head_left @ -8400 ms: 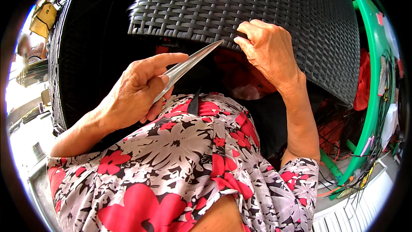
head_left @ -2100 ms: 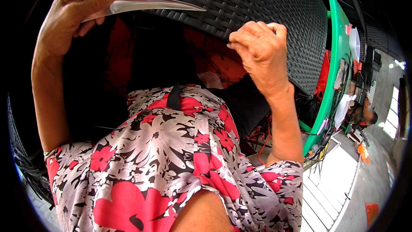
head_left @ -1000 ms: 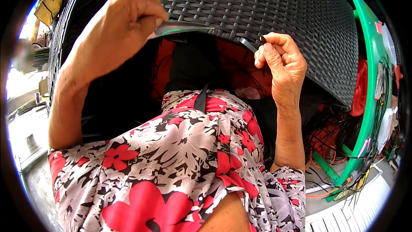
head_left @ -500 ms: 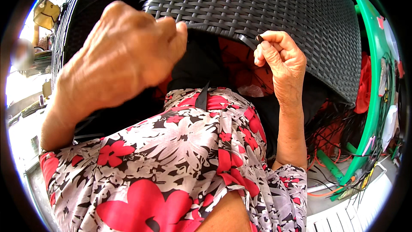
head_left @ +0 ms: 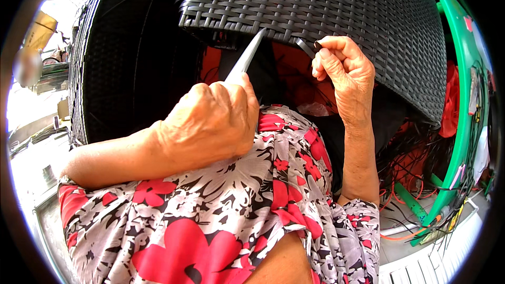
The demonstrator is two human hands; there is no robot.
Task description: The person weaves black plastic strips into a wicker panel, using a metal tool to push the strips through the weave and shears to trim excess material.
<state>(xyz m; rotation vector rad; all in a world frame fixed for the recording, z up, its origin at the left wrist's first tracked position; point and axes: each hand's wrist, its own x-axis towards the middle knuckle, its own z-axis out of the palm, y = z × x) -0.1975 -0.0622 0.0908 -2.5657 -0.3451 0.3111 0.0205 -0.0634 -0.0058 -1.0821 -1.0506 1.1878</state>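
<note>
A black woven rattan piece [head_left: 326, 10] leans over my lap, its lower edge facing me. My left hand [head_left: 210, 118] is closed in a fist round a tapered, pointed silver metal blade [head_left: 246, 58]; its handle is hidden in the fist, so its exact kind does not show. The tip points up and reaches the woven edge, though whether it touches cannot be told. Farther right, my right hand [head_left: 344, 76] pinches a dark plastic strip [head_left: 304, 47] between thumb and forefinger. That strip curves out from the woven edge.
Another black woven panel [head_left: 79, 73] stands at the left. To the right is a green plastic board [head_left: 453, 142] with loose black strands [head_left: 405, 158] beside it. Red material [head_left: 450, 102] shows behind the woven piece.
My left hand has come down and to the right, and the silver blade in it now shows, its tip up at the woven edge. My right hand keeps its pinch nearly in place.
</note>
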